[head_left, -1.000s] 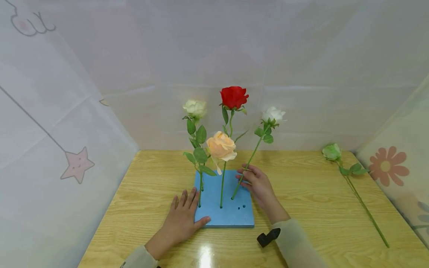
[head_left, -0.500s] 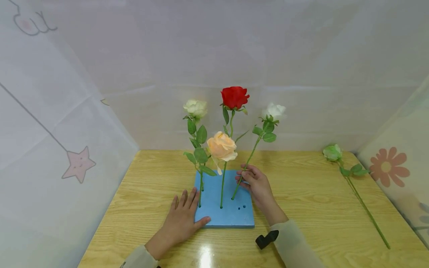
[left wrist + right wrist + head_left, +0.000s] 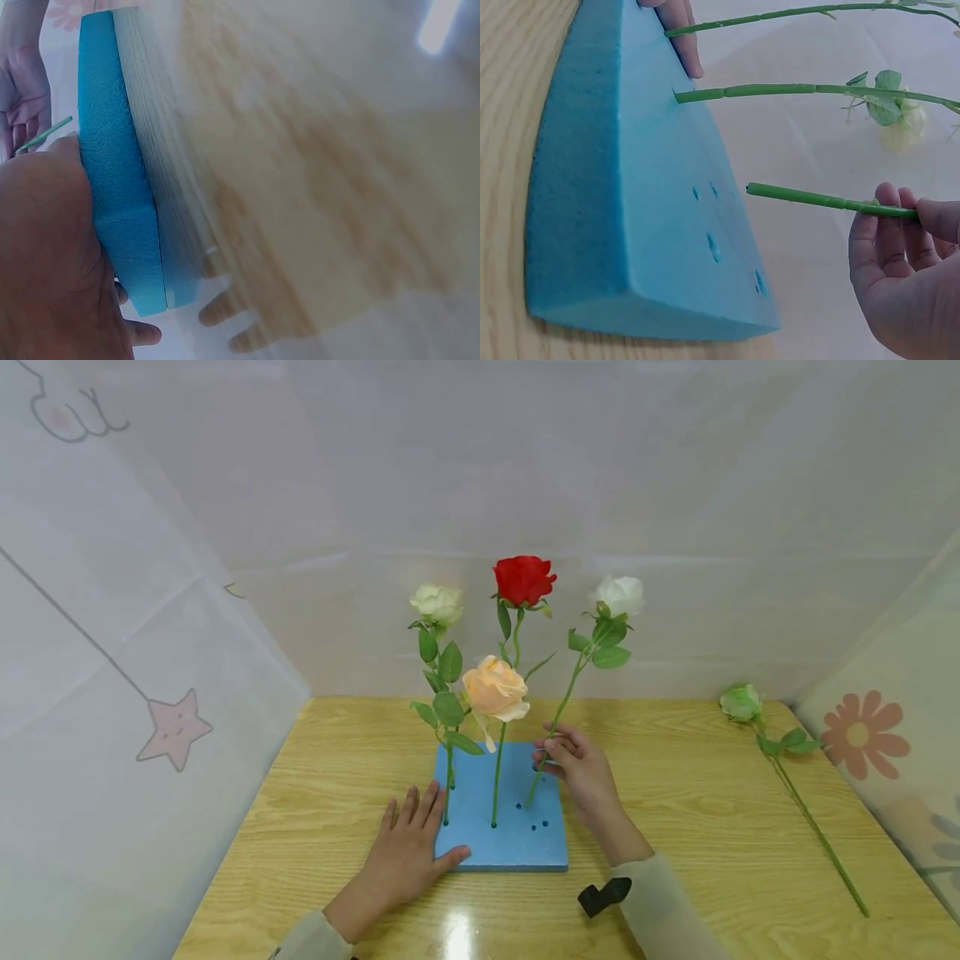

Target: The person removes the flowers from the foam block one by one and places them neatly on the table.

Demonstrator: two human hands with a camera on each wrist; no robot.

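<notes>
My right hand [image 3: 588, 781] pinches the green stem of a white rose [image 3: 618, 597] between thumb and fingers. In the right wrist view the stem's cut end [image 3: 780, 191] hangs free, a little off the blue foam block [image 3: 660, 225]. Bare holes [image 3: 714, 246] show in the block near it. My left hand [image 3: 405, 852] rests at the block's left edge, fingers straight, its thumb on the front left corner. Standing in the block are a peach rose [image 3: 495, 687], a red rose [image 3: 523, 580] and a cream rose [image 3: 437, 603]. Leaves and blooms hide part of the red rose's stem.
A pale green rose [image 3: 741, 702] lies on the wooden table [image 3: 675, 760] at the right, its stem pointing toward the front. Printed cloth walls [image 3: 465, 460] stand behind the table and at both sides.
The white rose's stem has come up out of its hole, which now shows bare beside the stem's end. Bloom and right hand shifted slightly. My left hand stays in place.
</notes>
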